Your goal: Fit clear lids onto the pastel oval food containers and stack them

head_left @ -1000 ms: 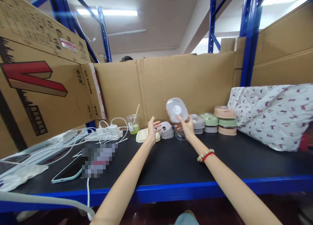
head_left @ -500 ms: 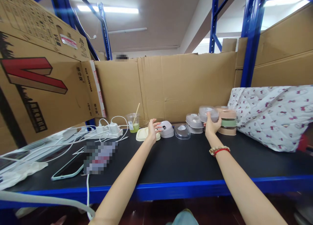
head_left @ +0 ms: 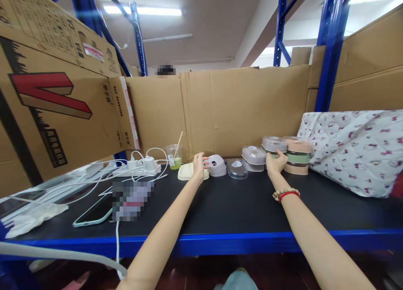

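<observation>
My left hand (head_left: pixel 199 166) is open, its loosely curled fingers pointing right at the left edge of a light-grey lid with a dark opening (head_left: pixel 217 165). I cannot tell whether they touch it. Beneath and behind that hand lies a cream lid (head_left: pixel 184 171). My right hand (head_left: pixel 276 163), with a beaded bracelet and red cord, is in front of a stack, fingers apart. At the top of that stack sits a grey container with a clear cover (head_left: pixel 274 144); green shows beneath. The hand hides the lower part of the stack.
A clear flat cover (head_left: pixel 237 169) and stacked grey containers (head_left: pixel 253 155) stand between my hands. Right are peach (head_left: pixel 297 145) and green containers and a patterned cloth (head_left: pixel 355 151). A drink cup (head_left: pixel 174 158), power strip (head_left: pixel 151 168), cables and phone (head_left: pixel 94 212) lie left.
My right hand has lowered from the grey container, which now rests on the stack further right and back. My left hand stays near the light-grey lid. The whole view has shifted slightly.
</observation>
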`<state>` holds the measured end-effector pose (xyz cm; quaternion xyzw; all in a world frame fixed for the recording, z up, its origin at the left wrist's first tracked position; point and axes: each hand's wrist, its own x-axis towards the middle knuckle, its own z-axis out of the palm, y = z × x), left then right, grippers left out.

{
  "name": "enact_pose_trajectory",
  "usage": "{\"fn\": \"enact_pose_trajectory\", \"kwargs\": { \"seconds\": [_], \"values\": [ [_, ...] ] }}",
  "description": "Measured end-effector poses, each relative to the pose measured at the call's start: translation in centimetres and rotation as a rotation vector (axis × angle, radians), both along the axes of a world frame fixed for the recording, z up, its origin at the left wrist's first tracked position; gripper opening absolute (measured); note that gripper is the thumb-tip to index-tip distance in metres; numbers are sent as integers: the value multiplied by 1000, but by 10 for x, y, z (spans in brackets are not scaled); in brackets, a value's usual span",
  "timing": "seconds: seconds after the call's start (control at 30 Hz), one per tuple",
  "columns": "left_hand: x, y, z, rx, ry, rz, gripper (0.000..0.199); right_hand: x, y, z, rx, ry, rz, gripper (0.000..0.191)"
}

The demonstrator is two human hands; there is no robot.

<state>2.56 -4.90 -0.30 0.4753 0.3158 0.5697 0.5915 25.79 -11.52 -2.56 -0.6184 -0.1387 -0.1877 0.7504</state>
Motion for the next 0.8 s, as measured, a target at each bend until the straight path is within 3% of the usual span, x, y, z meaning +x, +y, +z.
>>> {"fn": "enact_pose_trajectory", "kwargs": {
  "seconds": [0.13, 0.27, 0.43, 0.53, 0.67, 0.8],
  "values": [
    [-3, 7, -8, 261, 283, 271, 9, -17, -3, 0, -147, -192, -36, 43],
    [-14, 15, -17, 360, 555, 438, 14, -49, 4, -2, -299, -633, 130, 30],
    [-25, 27, -24, 147, 608, 378, 24, -88, 26, -18, -642, -1052, 400, 39],
    [-27, 28, -24, 127, 617, 371, 24, -103, 33, -26, -898, -1186, 523, 43],
    [-24, 23, -19, 144, 595, 411, 29, -111, 29, -22, -1058, -1242, 509, 45],
    [-20, 23, -15, 25, 387, 436, 45, -112, 22, -14, -1134, -1229, 476, 40]
  ]
}}
